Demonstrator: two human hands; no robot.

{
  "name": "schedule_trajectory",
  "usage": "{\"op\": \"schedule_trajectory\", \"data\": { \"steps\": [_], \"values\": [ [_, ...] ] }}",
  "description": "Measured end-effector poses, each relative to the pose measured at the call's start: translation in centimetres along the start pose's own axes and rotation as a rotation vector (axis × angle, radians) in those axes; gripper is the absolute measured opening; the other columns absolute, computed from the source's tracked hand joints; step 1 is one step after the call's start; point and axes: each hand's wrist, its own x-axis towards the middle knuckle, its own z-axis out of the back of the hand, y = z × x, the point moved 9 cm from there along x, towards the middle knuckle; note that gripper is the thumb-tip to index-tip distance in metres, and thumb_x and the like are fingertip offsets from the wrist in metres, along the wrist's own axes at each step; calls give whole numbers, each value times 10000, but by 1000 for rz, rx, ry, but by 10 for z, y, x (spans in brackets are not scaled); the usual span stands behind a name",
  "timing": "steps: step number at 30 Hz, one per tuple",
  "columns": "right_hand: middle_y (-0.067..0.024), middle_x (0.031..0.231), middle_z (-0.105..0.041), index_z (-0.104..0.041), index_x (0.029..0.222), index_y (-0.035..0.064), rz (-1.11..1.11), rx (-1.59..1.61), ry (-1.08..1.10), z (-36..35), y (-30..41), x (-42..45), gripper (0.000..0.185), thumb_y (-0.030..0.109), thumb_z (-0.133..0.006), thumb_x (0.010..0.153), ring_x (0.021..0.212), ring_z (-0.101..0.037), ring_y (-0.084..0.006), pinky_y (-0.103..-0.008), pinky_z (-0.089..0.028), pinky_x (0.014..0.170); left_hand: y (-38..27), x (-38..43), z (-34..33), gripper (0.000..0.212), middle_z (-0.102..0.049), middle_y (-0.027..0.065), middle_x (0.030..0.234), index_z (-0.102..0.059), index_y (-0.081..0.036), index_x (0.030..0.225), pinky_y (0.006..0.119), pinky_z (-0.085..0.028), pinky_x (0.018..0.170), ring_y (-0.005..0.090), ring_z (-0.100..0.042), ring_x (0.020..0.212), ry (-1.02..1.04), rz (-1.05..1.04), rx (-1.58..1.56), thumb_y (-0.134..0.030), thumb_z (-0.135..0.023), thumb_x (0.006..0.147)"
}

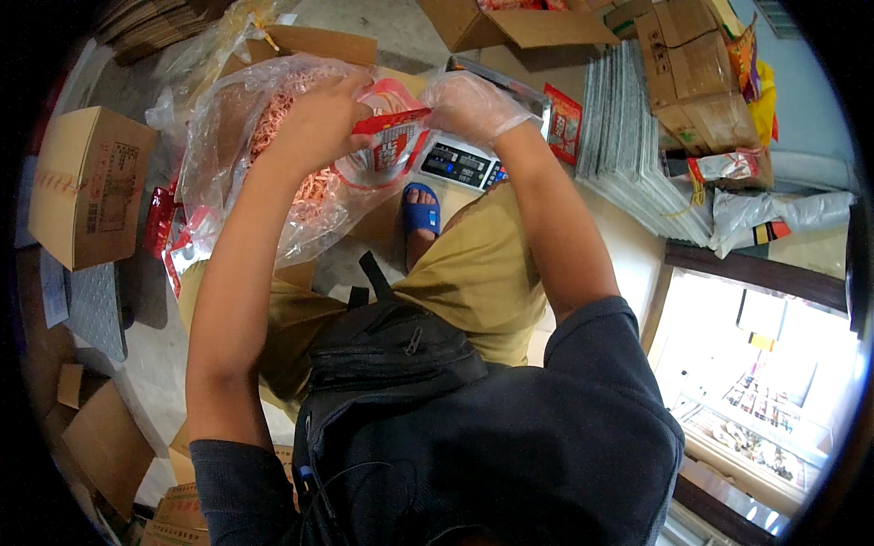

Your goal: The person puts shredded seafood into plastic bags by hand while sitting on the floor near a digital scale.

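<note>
Between my hands a red-and-clear printed plastic pouch [382, 153] is held over the edge of a large clear plastic bag [218, 150]. Pinkish-orange dried shreds [276, 112] fill the large bag, which sits in a cardboard box. My bare left hand [331, 123] grips the pouch's left side near its red top. On its other side, my right hand [471, 106], in a clear plastic glove, holds the red top edge; its fingertips are partly hidden. Just below the right hand lies a digital scale [457, 164] with a dark display panel. A red packet [563, 123] lies right of the scale.
Stacked flat grey sheets [614, 136] stand at the right, beside taped cardboard boxes [696, 75]. An upright carton [95, 188] is at the far left, with red packets [160, 218] near it. An open carton [532, 27] lies ahead. My sandalled foot [420, 211] is below the scale.
</note>
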Motion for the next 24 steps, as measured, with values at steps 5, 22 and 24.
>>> {"op": "schedule_trajectory", "data": {
  "steps": [5, 22, 24],
  "values": [
    [-190, 860, -623, -667, 870, 40, 65, 2, 8, -6, 0, 3, 198, 208, -663, 765, 869, -589, -375, -434, -467, 757, -10, -7, 8, 242, -539, 78, 1250, -712, -70, 874, 384, -460, 918, 283, -543, 1107, -79, -166, -55, -209, -750, 680],
    [-169, 851, -645, -673, 860, 65, -95, -129, 10, -4, -20, 5, 206, 254, -609, 807, 836, -619, -349, -438, -486, 745, 7, -6, -14, 270, -577, 112, 759, -631, -44, 767, 410, -480, 647, 316, -597, 718, -123, -167, -37, -304, -698, 737],
    [-167, 835, -646, -672, 837, 65, -153, -242, 61, -15, -27, 10, 192, 241, -603, 805, 816, -628, -342, -436, -495, 725, 2, -7, -16, 247, -578, 106, 767, -625, -54, 763, 409, -483, 650, 308, -599, 724, -138, -184, -2, -291, -690, 743]
  ]
}}
